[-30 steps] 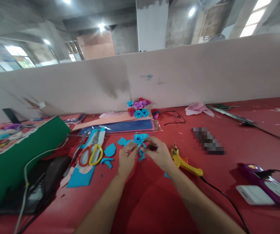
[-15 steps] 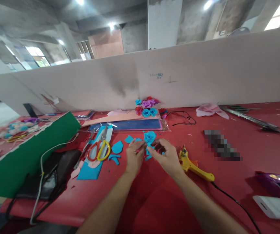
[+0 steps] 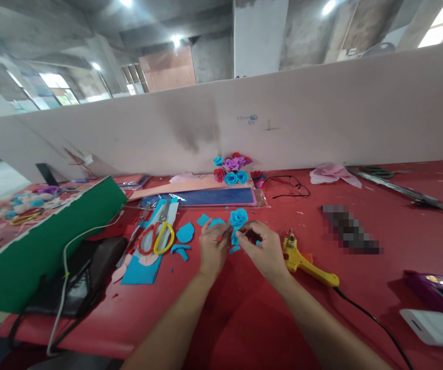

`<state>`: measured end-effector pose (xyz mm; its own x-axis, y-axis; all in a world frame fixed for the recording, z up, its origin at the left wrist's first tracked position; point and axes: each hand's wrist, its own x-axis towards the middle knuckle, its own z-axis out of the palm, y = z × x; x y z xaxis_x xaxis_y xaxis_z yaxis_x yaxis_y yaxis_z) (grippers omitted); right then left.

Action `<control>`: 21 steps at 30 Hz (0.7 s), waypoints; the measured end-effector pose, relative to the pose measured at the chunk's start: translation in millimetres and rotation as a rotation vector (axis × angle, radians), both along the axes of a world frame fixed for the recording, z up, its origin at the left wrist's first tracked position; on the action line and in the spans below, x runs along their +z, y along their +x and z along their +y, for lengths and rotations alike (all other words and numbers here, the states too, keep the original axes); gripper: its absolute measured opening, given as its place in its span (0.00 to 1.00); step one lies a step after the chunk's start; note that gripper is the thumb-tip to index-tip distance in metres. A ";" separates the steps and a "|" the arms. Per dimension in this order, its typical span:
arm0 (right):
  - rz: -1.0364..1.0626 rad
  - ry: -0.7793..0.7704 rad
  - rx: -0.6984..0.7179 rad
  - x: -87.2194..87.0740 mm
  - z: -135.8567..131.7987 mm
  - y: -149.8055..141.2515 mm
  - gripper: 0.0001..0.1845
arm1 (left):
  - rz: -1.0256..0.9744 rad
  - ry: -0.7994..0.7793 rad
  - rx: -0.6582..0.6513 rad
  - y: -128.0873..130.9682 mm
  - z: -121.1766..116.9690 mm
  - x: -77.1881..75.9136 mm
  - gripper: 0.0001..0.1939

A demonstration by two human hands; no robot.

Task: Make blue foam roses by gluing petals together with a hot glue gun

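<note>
A small blue foam rose (image 3: 238,218) is held just above the red table (image 3: 244,318). My left hand (image 3: 213,248) pinches it from the left and my right hand (image 3: 263,250) pinches it from the right, fingertips meeting under the flower. Loose blue foam petals (image 3: 185,234) lie on the table to the left of my hands. A yellow glue gun (image 3: 306,262) lies just right of my right hand, its black cord trailing toward me.
Red-and-yellow scissors (image 3: 155,237) rest on a blue foam sheet (image 3: 144,267) at left. Finished foam roses (image 3: 231,169) stand by the white partition (image 3: 321,113). A green roll (image 3: 32,246), a black pouch (image 3: 86,272), a purple device (image 3: 437,293) and a white box (image 3: 429,326) sit around.
Between one second and half a second ago the view shifted left. Since then my hands have only adjusted their pinch on the rose; the rose stays in place.
</note>
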<state>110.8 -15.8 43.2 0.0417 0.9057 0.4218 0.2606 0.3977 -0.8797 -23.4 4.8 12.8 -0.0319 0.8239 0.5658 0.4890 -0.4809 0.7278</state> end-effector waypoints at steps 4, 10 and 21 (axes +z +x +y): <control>0.007 0.017 0.006 1.8 -0.8 -0.4 0.05 | 0.033 0.032 -0.005 0.5 -0.7 -2.2 0.08; 0.010 0.030 0.033 1.4 -2.7 -1.7 0.10 | 0.029 0.068 0.028 0.2 0.0 -3.2 0.07; 0.072 -0.063 0.173 -0.1 -6.7 -6.1 0.13 | -0.025 0.017 0.045 -3.1 3.3 -5.1 0.08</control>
<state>104.7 -22.5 43.0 -0.0891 0.9266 0.3655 0.1288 0.3746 -0.9182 -26.5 8.0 7.7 -0.0831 0.8116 0.5782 0.4926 -0.4709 0.7318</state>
